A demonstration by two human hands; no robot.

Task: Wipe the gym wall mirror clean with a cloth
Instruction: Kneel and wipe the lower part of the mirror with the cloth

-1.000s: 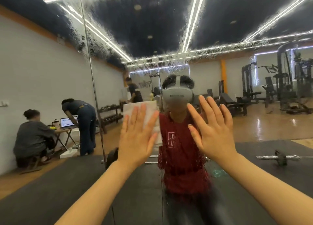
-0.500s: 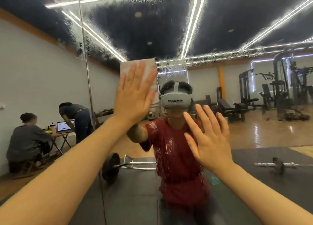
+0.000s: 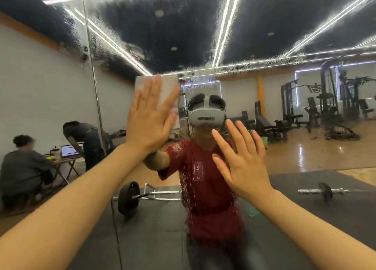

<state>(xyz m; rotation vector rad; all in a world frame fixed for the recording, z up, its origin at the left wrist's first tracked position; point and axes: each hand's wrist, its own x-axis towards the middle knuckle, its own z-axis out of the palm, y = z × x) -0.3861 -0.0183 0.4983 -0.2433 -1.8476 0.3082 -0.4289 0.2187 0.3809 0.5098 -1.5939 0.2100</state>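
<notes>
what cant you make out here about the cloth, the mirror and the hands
Head view only:
- Cloth: mostly hidden behind the left hand.
- Right hand: seen from the back, so whether its palm touches the mirror is unclear.
- Mirror edges: cut off by the frame.
- Upper glass: droplets blur the reflection.
- Laptop screen: too small to read.

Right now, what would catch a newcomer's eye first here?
The left hand, fingers spread, presses a pale folded cloth flat against the wet, droplet-streaked wall mirror, left of centre. The bare right hand braces open-palmed lower right, with nothing in it.
</notes>
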